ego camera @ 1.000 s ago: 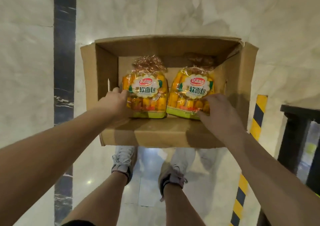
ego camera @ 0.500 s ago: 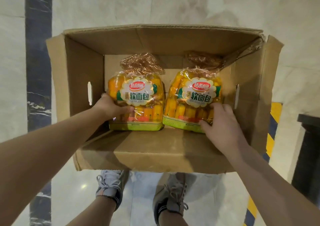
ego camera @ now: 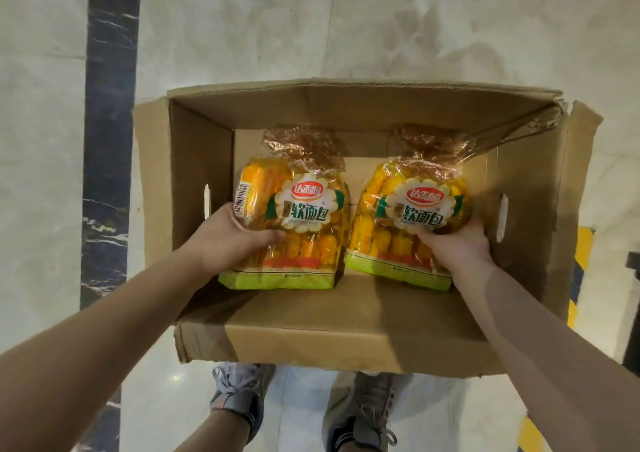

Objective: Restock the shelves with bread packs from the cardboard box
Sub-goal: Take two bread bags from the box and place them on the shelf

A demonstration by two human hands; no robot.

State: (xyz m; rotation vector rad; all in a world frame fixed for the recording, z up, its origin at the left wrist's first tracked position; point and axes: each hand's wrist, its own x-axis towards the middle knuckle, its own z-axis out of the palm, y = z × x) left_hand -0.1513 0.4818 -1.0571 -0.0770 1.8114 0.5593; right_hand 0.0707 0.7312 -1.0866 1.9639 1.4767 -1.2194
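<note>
An open cardboard box [ego camera: 346, 337] stands on the marble floor in front of my feet. Two orange-yellow bread packs with a white flower label are inside it, side by side. My left hand [ego camera: 228, 240] grips the left bread pack [ego camera: 304, 209] at its lower left side, thumb across the front. My right hand [ego camera: 457, 247] grips the right bread pack [ego camera: 412, 206] at its lower right corner. Both packs look raised and tilted toward me.
Pale marble floor surrounds the box, with a dark stripe [ego camera: 107, 140] running down the left. A yellow-and-black hazard strip [ego camera: 581, 264] and a dark object's edge [ego camera: 632, 309] lie at the right. My two shoes [ego camera: 242, 396] stand just behind the box's near wall.
Both hands have closed around the packs, and the packs have risen and tilted toward me. The camera has pulled back a little from the box.
</note>
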